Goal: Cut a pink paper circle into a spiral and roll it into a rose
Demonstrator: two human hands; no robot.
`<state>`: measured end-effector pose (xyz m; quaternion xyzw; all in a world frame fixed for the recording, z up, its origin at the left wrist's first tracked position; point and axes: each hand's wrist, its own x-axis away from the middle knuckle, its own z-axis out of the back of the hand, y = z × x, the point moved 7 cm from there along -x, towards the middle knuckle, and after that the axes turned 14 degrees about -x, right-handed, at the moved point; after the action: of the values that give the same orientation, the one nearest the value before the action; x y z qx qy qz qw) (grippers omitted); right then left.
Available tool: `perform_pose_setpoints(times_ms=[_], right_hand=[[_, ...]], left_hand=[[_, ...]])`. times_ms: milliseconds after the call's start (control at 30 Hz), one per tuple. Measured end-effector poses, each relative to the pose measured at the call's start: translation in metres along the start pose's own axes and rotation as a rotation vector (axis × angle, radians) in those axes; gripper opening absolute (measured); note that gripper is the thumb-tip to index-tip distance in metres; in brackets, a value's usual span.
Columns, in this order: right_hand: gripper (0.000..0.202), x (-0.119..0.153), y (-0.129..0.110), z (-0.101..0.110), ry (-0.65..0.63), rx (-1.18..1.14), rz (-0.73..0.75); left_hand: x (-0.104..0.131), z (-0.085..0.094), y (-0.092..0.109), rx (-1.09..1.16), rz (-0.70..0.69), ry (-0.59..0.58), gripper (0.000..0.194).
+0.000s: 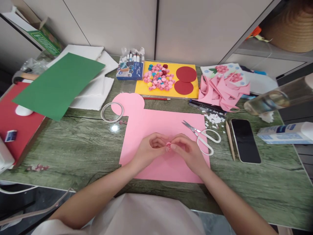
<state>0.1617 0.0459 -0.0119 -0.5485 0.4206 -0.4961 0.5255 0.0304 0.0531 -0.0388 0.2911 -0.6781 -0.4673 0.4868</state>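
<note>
Table (80,147), green wood-grain top, bearing all below. Pink sheet (166,120), one, flat at the near edge, under both hands. Green sheet (60,85), one, lying aslant at left over white sheets (94,94). Red sheet (9,114), at far left, partly beneath the green one. Yellow sheet (140,89), one, at the back near the wall panels. Pink offcuts (220,93), a curling heap, right of the yellow sheet. Left hand (152,147) and right hand (187,151), a pair, above the pink sheet, facing each other, each in a narrow fingertip pinch on the same small pink roll. Phone (245,140), screen dark, at right, with a wooden stick (230,140) just beside its left edge. Scissors (195,129), white-handled, blades slightly parted, lying across the pink sheet's right edge, near the right hand. Marker pack (129,73), blue, left of the yellow sheet. Dark red circles (186,74), two, on the yellow sheet. Tape ring (102,112), left of the pink sheet. Paper rolls (160,78), mostly pink, piled on the yellow sheet. Pink roll (168,146), one, small, held between both hands' fingertips over the pink sheet
</note>
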Motion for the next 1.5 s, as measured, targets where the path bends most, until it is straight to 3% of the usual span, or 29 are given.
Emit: perform_pose_setpoints(times_ms=[167,300,500,967,1200,1500], right_hand=[[0.014,0.0,-0.004,0.001,-0.001,0.002,0.006],[0.013,-0.001,-0.005,0.008,0.027,0.017,0.019],[0.013,-0.001,-0.003,0.011,0.039,0.042,0.021],[0.011,-0.003,0.0,0.012,0.028,0.052,0.003],[0.011,-0.003,-0.001,0.011,0.016,0.067,0.007],[0.011,-0.003,-0.003,0.008,-0.005,0.078,0.022]], left_hand=[[0.002,-0.002,0.004,0.102,0.029,-0.021,0.017],[0.002,-0.005,0.001,0.295,0.137,-0.095,0.015],[0.001,-0.004,0.002,0.392,0.197,-0.124,0.014],[-0.001,0.0,0.0,0.359,0.199,-0.071,0.011],[-0.003,0.008,-0.004,0.278,0.183,-0.022,0.03],[-0.002,0.008,0.004,0.289,0.112,-0.011,0.033]])
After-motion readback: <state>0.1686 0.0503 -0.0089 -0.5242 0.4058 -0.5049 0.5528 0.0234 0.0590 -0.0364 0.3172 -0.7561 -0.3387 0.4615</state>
